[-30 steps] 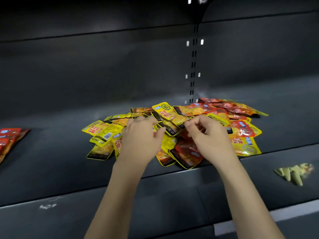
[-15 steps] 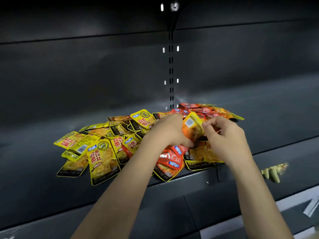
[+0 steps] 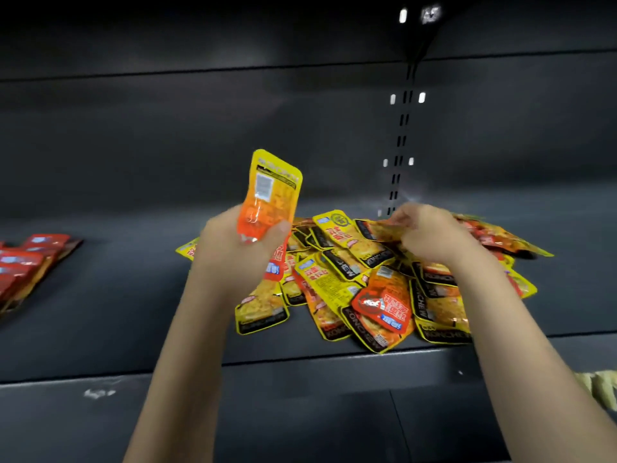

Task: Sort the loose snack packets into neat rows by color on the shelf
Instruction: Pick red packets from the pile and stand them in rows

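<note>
A heap of loose yellow, orange and red snack packets lies on the dark shelf. My left hand grips the lower end of an orange-yellow packet and holds it upright above the heap's left side, back face toward me. My right hand is over the back of the heap, its fingers pinching the edge of an orange packet that still lies among the others. A row of red packets lies at the shelf's far left.
The shelf's back wall is dark, with a slotted upright behind the heap. Bare shelf runs between the red row and the heap. The shelf's front lip is just below the heap. Pale green packets show at the lower right edge.
My left hand has lifted the orange-yellow packet up and to the left, off the heap. My right hand has let go of it and moved to another packet at the back of the heap.
</note>
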`<act>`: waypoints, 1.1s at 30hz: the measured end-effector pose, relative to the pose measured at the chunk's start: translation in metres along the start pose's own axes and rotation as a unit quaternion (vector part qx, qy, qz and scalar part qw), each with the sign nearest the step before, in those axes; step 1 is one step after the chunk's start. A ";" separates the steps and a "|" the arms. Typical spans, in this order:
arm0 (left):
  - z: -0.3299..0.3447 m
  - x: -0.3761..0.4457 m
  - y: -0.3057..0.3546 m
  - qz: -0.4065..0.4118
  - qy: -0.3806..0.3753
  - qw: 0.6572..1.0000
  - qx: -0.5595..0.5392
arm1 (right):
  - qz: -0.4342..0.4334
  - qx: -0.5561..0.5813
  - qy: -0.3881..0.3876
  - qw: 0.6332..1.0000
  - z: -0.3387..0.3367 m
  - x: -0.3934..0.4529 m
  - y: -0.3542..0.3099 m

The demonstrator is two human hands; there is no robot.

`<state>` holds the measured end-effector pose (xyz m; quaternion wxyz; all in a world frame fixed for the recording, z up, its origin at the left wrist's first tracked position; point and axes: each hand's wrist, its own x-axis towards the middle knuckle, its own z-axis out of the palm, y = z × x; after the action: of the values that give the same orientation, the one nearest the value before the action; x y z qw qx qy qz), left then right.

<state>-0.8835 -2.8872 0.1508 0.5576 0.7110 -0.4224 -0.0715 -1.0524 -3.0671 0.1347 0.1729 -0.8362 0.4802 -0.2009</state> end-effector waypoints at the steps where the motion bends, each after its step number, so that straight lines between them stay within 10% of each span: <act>1: -0.008 -0.005 -0.004 -0.011 0.014 1.000 -0.004 | -0.001 -0.045 -0.035 0.998 0.002 0.007 -0.002; 12: -0.037 -0.028 -0.039 -0.087 0.084 0.989 -0.083 | 0.027 -0.188 -0.122 0.974 0.012 0.058 -0.002; 20: -0.037 -0.017 -0.046 -0.088 0.099 0.981 -0.144 | -0.058 0.123 0.110 0.985 -0.004 0.031 -0.052; 33: -0.167 0.021 -0.118 -0.132 0.051 0.938 -0.316 | -0.124 0.241 0.088 0.959 0.106 -0.039 -0.223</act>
<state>-0.7131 -2.7761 0.1191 0.7598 0.5501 -0.2514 -0.2384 -0.8536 -2.9160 0.1441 0.2998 -0.8019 0.3232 -0.4032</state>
